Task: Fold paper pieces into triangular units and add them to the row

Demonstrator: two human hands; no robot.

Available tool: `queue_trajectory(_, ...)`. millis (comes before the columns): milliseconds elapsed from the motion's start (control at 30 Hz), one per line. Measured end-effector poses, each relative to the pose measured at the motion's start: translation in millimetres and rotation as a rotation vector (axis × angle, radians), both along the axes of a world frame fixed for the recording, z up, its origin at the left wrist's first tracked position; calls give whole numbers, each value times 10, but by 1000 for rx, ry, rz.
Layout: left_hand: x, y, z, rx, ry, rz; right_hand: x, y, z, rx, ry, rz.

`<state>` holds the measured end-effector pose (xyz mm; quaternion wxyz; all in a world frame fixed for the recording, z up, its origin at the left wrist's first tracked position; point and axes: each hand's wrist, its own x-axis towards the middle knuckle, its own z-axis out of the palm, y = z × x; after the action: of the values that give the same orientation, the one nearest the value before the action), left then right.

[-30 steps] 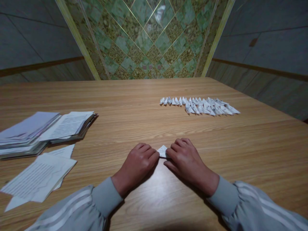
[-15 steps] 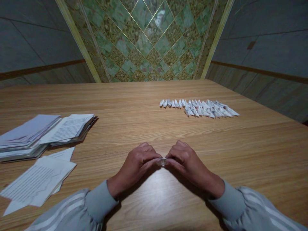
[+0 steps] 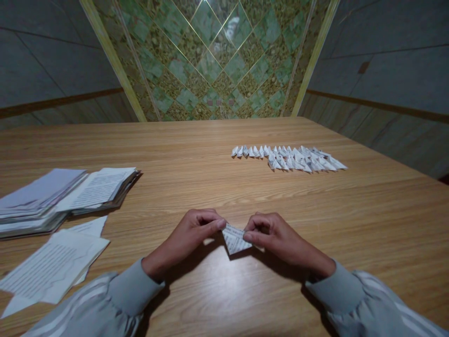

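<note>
Left hand [image 3: 187, 238] at nine o'clock and right hand [image 3: 281, 238] at three pinch a white, printed paper triangle [image 3: 234, 240]; uneven tugging could tear it.

The 2 grey-sleeved forearms [image 3: 135, 288] slant inward over the table [image 3: 175, 154], with their cuffs ending at the wrists. The left hand [image 3: 192, 238] and the right hand [image 3: 278, 239] are near each other without touching, well apart from the table's far edge. Each one makes a pinch, thumb on the near side and fingers curled behind, and the right is closer to the right edge.
</note>
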<state>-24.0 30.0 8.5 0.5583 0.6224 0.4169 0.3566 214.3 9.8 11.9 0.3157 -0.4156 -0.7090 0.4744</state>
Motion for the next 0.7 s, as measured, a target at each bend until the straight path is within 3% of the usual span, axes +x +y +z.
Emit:
queue_trajectory(133, 57, -102, 31, 136, 38, 269, -32, 16, -38, 71, 39, -220)
queue_trajectory(200, 127, -199, 33, 172, 69, 188, -85, -3, -44, 156, 14, -327)
queue_trajectory(300, 249, -328, -1, 198, 61, 58, -189, -63, -67, 264, -62, -380)
queue_trajectory(500, 355, -372, -98, -30, -184, 63, -324, -163, -178, 378, -109, -227)
queue_trajectory(600, 360, -367, -121, -76, -269, 71, -340, -192, -164, 322, -77, -145)
queue_trajectory(700, 357, -373, -111, -132, -342, 54, -324, -211, -100, 169, 5, -66)
